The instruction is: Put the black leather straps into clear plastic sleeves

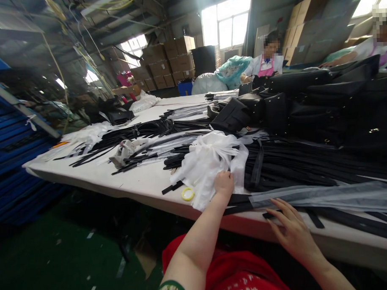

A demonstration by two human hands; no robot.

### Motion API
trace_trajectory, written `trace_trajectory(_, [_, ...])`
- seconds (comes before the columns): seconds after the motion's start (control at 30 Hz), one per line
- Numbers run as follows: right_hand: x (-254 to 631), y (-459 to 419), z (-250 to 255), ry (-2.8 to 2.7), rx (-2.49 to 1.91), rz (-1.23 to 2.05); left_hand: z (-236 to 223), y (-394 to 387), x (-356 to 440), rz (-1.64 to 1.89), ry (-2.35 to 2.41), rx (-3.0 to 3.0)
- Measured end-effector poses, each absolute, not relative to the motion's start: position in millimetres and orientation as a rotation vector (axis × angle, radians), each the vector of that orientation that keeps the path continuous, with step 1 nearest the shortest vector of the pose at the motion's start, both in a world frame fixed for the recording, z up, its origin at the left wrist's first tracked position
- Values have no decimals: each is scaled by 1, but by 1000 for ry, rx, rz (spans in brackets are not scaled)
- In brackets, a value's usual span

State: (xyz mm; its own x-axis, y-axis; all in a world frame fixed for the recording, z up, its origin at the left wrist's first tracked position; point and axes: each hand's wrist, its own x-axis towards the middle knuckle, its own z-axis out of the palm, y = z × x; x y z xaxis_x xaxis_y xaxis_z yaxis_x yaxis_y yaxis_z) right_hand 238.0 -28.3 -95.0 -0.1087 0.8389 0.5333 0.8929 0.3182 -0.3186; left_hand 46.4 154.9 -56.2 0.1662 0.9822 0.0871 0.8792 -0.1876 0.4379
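My left hand (224,184) is closed on the edge of a crumpled heap of white plastic bags (209,161) near the front of the white table (118,177). My right hand (290,228) lies flat with fingers spread on a black strap (243,209) and a long clear plastic sleeve (325,196) at the table's front edge. A yellow tape ring (187,194) sits just left of the bags. Many black straps (308,166) lie piled behind my hands.
Black handbags (274,108) are stacked at the right. More strap bundles (142,134) cover the table's middle. Two other people (266,60) work at the far side. Cardboard boxes (171,61) stand at the back; blue panels (12,143) are stacked at the left.
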Motion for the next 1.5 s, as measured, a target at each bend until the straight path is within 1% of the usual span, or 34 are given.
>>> trace_trajectory(0.17, [232,-23,-75,-1859,-1482,-10,-35,140,32,584,1784,2239])
trace_trajectory(0.23, [225,-16,-61,-1782,-1462,112,-22,130,26,626,1761,2289])
trace_trajectory(0.3, [215,-6,-48,-1685,-1446,374,-9,114,21,680,1693,2370])
trace_trajectory(0.43, [187,19,-33,-1345,-1255,1202,7,66,12,690,1398,2541])
trace_trajectory(0.5, [173,31,-32,-1113,-1118,1539,6,39,6,657,1226,2603])
trace_trajectory(0.53, [167,37,-32,-996,-1069,1664,3,27,3,632,1146,2628])
trace_trajectory(0.6, [157,47,-36,-773,-1033,1810,-7,6,-4,565,995,2656])
trace_trajectory(0.67, [151,56,-40,-623,-1047,1815,-18,-10,-13,480,862,2633])
trace_trajectory(0.73, [149,61,-44,-577,-1067,1751,-26,-18,-24,385,780,2549])
trace_trajectory(0.8, [148,59,-46,-592,-1068,1698,-29,-18,-34,349,850,2402])
trace_trajectory(0.83, [147,55,-46,-618,-1059,1692,-30,-15,-38,386,938,2296])
trace_trajectory(0.9, [144,42,-46,-761,-1018,1742,-30,-5,-42,535,1088,1999])
trace_trajectory(0.97, [141,26,-45,-1025,-966,1857,-31,8,-40,624,1058,1625])
trace_trajectory(1.03, [138,9,-44,-1307,-927,1954,-34,19,-33,548,914,1254])
trace_trajectory(1.13, [137,-10,-45,-1588,-948,1952,-38,29,-19,522,841,878])
trace_trajectory(1.2, [138,-18,-46,-1757,-986,1855,-36,33,-11,659,879,805])
trace_trajectory(1.33, [143,-25,-53,-1931,-1039,1646,-29,42,-3,952,995,951])
trace_trajectory(1.5, [148,-30,-66,-1942,-1094,1596,-24,53,-9,1143,1055,1079])
